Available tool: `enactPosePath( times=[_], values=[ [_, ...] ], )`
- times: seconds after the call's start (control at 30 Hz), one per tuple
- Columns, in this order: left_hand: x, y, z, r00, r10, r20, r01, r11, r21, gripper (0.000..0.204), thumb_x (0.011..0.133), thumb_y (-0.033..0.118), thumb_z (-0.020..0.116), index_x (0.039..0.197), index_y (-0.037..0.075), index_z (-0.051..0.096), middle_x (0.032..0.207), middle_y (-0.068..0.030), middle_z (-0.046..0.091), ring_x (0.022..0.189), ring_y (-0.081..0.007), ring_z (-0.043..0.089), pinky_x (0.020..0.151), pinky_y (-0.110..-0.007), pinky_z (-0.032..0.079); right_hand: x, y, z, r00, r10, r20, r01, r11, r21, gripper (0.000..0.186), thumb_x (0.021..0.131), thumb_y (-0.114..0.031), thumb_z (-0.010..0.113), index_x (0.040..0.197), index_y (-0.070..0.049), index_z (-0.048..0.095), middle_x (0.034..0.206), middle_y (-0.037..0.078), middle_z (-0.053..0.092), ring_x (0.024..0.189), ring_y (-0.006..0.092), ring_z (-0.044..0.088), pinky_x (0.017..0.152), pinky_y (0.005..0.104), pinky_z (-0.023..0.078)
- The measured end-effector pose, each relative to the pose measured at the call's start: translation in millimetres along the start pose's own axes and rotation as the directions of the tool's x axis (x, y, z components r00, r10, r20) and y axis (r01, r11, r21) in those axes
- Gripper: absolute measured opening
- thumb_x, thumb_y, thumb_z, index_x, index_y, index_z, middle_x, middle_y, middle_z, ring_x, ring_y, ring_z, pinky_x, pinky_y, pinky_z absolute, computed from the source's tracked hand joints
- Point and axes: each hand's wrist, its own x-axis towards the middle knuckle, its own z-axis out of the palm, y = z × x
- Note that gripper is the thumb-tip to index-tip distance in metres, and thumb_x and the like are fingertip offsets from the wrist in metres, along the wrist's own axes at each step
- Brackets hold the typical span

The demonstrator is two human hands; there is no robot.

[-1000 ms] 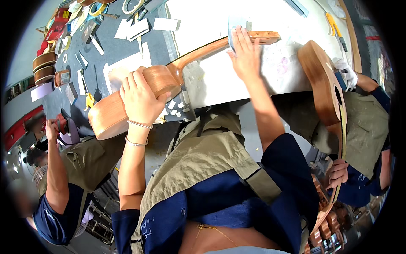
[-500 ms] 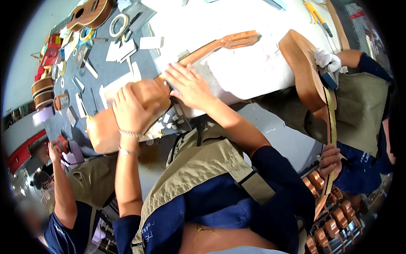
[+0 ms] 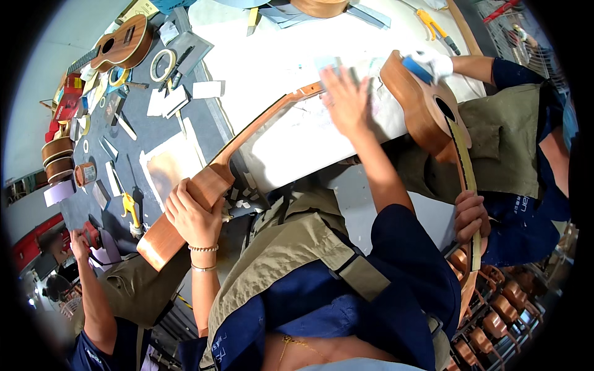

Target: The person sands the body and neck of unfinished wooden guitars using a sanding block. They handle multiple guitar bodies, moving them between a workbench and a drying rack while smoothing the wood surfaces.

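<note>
An unstrung wooden ukulele (image 3: 201, 193) lies tilted on its side across the table corner, its neck (image 3: 253, 128) pointing to the far right. My left hand (image 3: 193, 216) grips the body, thumb toward me and fingers over the side. Beyond the end of the neck, my right hand (image 3: 346, 105) is stretched out with its fingers apart, blurred by motion. A pale grey-blue flat piece (image 3: 326, 63) shows at its fingertips; whether the hand holds it I cannot tell. The headstock is partly hidden by that hand.
At right, a co-worker's gloved hand (image 3: 433, 63) works a blue block (image 3: 417, 69) over another ukulele (image 3: 413, 102). Tape (image 3: 162, 65), cards (image 3: 208, 89) and a yellow air gun (image 3: 130, 207) lie on the grey mat. Another person sits at left.
The ukulele has turned from its broad face up onto its side and swung toward me. My right hand has moved from the neck joint to the far right, past the neck.
</note>
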Motion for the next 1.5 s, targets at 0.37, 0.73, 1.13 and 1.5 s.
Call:
enactPosePath(
  times=[0.37, 0.73, 1.13, 1.5],
  values=[
    [3, 18, -6, 0.993, 0.034, 0.113, -0.057, 0.975, 0.213, 0.08, 0.055, 0.037, 0.079, 0.119, 0.003, 0.046, 0.108, -0.013, 0.05, 0.105, -0.0328, 0.045, 0.094, -0.045, 0.032, -15, 27, -3, 0.972, 0.207, -0.112, -0.215, 0.974, -0.069, 0.042, 0.089, -0.028, 0.049, 0.129, -0.017, 0.047, 0.137, 0.0, 0.042, 0.129, 0.0277, 0.033, 0.106, 0.0537, 0.014],
    [116, 68, 50, 0.919, 0.164, 0.358, -0.086, 0.971, -0.223, 0.021, 0.074, 0.023, 0.059, 0.08, 0.003, 0.06, 0.072, -0.0216, 0.061, 0.072, -0.04, 0.059, 0.066, -0.046, 0.047, -32, -6, -39, 0.813, 0.578, -0.076, -0.051, 0.201, 0.978, 0.033, 0.091, -0.013, 0.042, 0.12, -0.005, 0.057, 0.127, 0.014, 0.049, 0.083, 0.0138, 0.057, 0.069, 0.025, 0.05],
    [85, 3, -59, 0.995, 0.065, 0.072, -0.02, 0.865, -0.502, 0.019, 0.072, 0.014, 0.067, 0.077, -0.004, 0.062, 0.056, -0.0191, 0.053, 0.051, -0.0314, 0.059, 0.051, -0.03, 0.045, 49, -58, -203, 0.768, -0.081, -0.635, 0.483, 0.724, 0.492, 0.034, 0.085, -0.013, 0.052, 0.117, -0.005, 0.057, 0.12, 0.016, 0.049, 0.106, 0.0331, 0.047, 0.092, 0.0409, 0.038],
    [65, -20, -80, 0.992, 0.126, 0.024, -0.085, 0.79, -0.607, 0.02, 0.079, 0.007, 0.062, 0.096, 0.0, 0.066, 0.06, 0.0019, 0.057, 0.049, -0.003, 0.046, 0.046, -0.02, 0.039, 53, -66, -207, 0.862, 0.015, -0.507, 0.32, 0.759, 0.567, 0.033, 0.094, -0.023, 0.044, 0.118, -0.006, 0.058, 0.123, 0.014, 0.05, 0.109, 0.0299, 0.046, 0.096, 0.0368, 0.033]
  ],
)
